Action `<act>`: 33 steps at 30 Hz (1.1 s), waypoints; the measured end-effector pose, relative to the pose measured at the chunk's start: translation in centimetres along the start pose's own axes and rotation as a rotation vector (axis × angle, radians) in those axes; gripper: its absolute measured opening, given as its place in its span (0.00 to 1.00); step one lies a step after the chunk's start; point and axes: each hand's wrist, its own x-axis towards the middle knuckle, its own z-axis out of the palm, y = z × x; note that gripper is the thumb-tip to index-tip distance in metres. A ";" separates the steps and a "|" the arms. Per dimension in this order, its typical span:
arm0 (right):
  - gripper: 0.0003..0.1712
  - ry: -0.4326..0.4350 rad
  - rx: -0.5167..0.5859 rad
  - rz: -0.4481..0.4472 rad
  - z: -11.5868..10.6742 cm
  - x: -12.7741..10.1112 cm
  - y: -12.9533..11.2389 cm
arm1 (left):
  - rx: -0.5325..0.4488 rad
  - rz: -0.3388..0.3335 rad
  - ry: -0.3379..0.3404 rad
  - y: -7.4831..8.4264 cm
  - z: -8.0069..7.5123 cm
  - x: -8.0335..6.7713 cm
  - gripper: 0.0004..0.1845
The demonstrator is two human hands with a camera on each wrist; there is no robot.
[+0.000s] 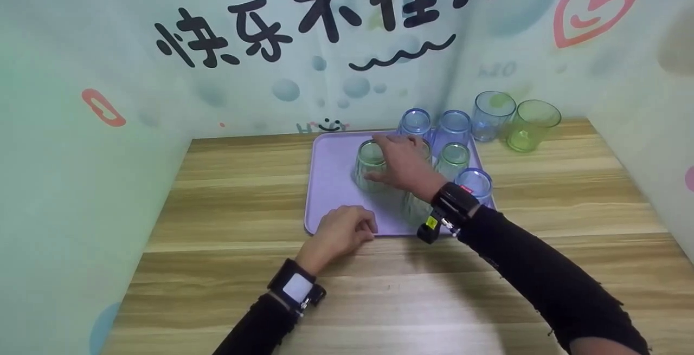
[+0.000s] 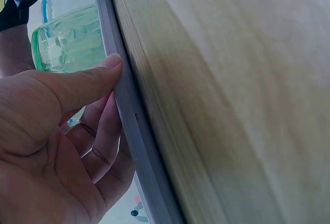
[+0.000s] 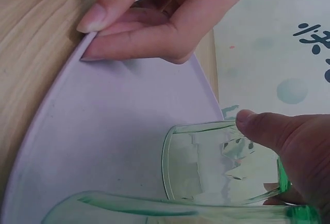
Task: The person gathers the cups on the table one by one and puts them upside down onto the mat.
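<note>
I see the tray (image 1: 336, 181) on the table (image 1: 227, 236), toward its back. Several upturned cups (image 1: 453, 127) stand on the tray's right half; two more cups (image 1: 512, 119) sit on the table behind its right corner, apparently just beside each other.

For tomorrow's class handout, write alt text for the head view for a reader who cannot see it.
A right hand grips an upturned green cup on a lilac tray of upturned cups, while the left hand holds the tray's near edge. Two upright cups stand beside it on the wooden table.
</note>
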 end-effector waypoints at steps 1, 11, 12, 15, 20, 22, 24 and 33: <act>0.51 0.001 0.006 -0.001 -0.1 0.0 0.0 | -0.002 -0.005 -0.004 0.0 0.0 0.0 0.03; 0.49 0.134 0.095 -0.038 -1.6 -0.6 1.1 | -0.018 -0.041 -0.028 0.2 -0.1 0.0 0.04; 0.48 0.151 0.112 -0.036 -1.8 -0.6 1.2 | -0.019 -0.046 -0.032 0.2 -0.1 0.0 0.04; 0.43 0.217 0.169 -0.031 -2.5 -0.9 1.8 | -0.016 -0.057 -0.038 0.3 -0.1 0.1 0.03; 0.33 0.358 0.252 -0.049 -3.7 -1.4 3.2 | -0.010 -0.059 -0.032 0.3 -0.3 0.1 0.03; 0.29 0.425 0.268 -0.068 -4.1 -1.6 3.9 | -0.011 -0.060 -0.029 0.3 -0.3 0.1 0.03; 0.26 0.494 0.279 -0.081 -4.5 -1.7 4.7 | -0.014 -0.058 -0.029 0.3 -0.4 0.1 0.03; 0.23 0.692 0.321 -0.043 -5.5 -3.0 8.1 | -0.016 -0.055 -0.028 0.3 -0.2 0.0 0.03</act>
